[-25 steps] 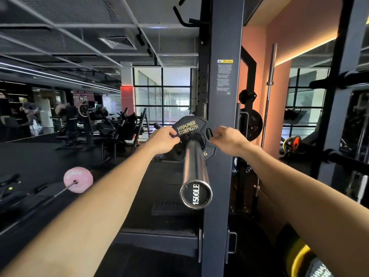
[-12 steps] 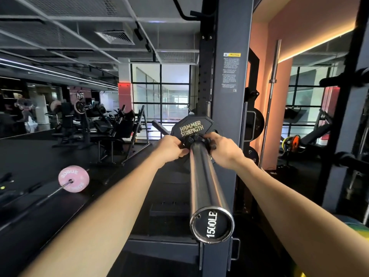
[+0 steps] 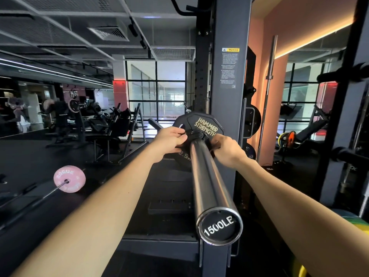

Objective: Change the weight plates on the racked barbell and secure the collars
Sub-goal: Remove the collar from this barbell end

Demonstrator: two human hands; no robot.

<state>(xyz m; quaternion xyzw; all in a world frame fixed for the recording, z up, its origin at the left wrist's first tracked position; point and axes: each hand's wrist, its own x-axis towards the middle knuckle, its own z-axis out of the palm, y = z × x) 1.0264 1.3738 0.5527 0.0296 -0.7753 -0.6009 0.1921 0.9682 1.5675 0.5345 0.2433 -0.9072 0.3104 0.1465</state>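
Note:
The racked barbell's steel sleeve (image 3: 209, 182) points straight at me, its end cap reading 1500LE. A small black Hammer Strength plate (image 3: 205, 124) sits at the sleeve's inner end, with a black collar (image 3: 196, 135) on the sleeve in front of it. My left hand (image 3: 169, 140) pinches the collar's left side. My right hand (image 3: 227, 146) grips the collar's right side, against the plate. My fingers hide most of the collar.
The dark rack upright (image 3: 227, 96) stands right behind the sleeve. A pink Rogue plate on another bar (image 3: 69, 178) lies on the floor at left. Stored plates (image 3: 252, 118) and an upright bar (image 3: 268, 92) are at right. A yellow-green plate (image 3: 351, 218) lies low right.
Both hands went from the plate's edges in to the collar at the hub. The view has come closer, so the sleeve now looms larger.

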